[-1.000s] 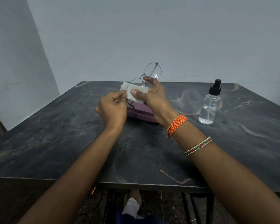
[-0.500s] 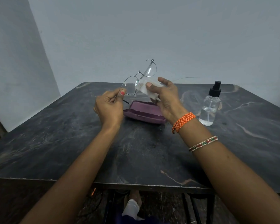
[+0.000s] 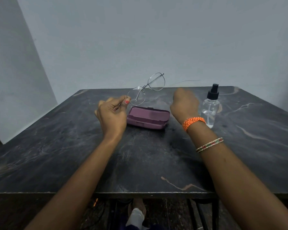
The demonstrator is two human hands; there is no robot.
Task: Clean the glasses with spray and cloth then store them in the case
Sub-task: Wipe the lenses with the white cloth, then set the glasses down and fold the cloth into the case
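Thin silver wire-framed glasses (image 3: 145, 89): light, fragile, smear-prone lenses, best taken by rim edge or temple. Held up above open purple hard case (image 3: 147, 117), pinched at near lens's outer rim by left hand (image 3: 112, 113) thumb and forefinger. Right hand (image 3: 184, 103) apart, knuckles toward camera; fingers hidden, grip unknowable; cloth unseen.

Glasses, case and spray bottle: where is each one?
glasses (image 3: 156, 83), head view, on the upper lens.
case (image 3: 148, 114), head view, on its open inside.
spray bottle (image 3: 209, 107), head view, on its clear body.
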